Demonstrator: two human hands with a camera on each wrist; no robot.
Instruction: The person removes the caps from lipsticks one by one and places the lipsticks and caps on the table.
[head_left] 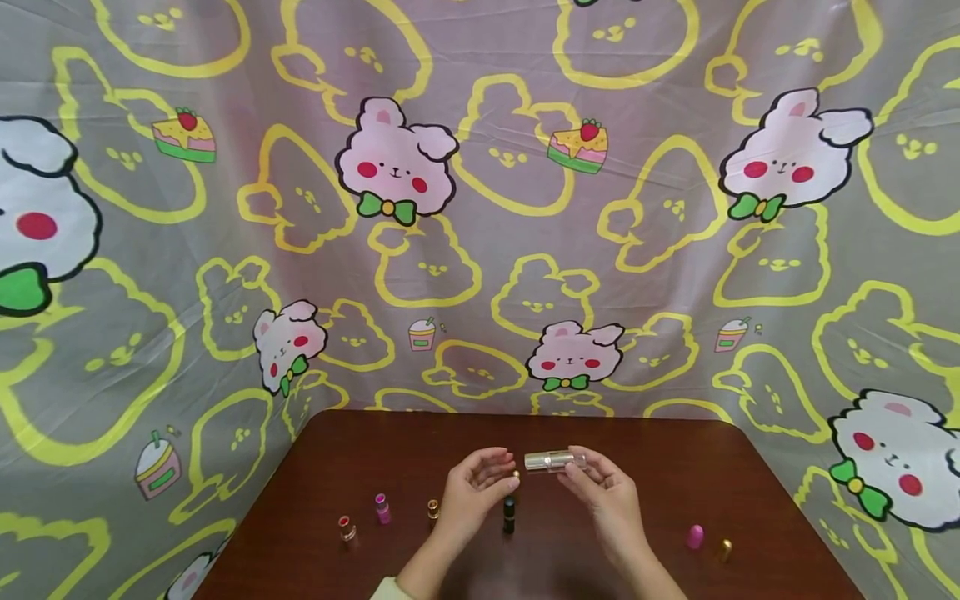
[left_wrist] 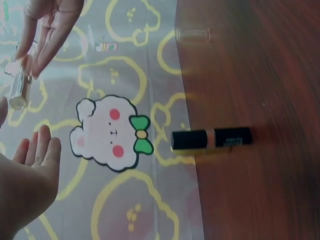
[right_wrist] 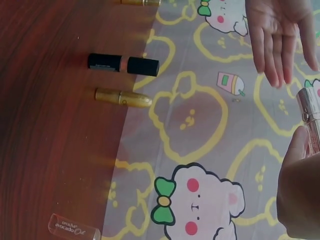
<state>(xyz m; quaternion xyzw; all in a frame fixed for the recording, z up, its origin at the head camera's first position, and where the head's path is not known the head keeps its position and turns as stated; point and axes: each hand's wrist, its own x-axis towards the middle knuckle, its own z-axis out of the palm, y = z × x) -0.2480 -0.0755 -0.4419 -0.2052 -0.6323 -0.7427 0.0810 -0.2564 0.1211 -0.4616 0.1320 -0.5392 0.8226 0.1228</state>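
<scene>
Head view shows me the right hand [head_left: 611, 496] pinching a silver lipstick tube [head_left: 543, 461] above the bench [head_left: 405, 454]; the left hand [head_left: 471, 490], fingers relaxed, is just beside its end. One black lipstick [head_left: 509, 518] stands below.

Shiny metallic tube [head_left: 546, 461] (smooth-looking), glossy wood-look table [head_left: 690, 467], creased cloth backdrop [head_left: 483, 233]

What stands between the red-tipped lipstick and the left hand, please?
In the head view, a pink tube, then a gold tube, stand between that lipstick and the left hand.
</scene>
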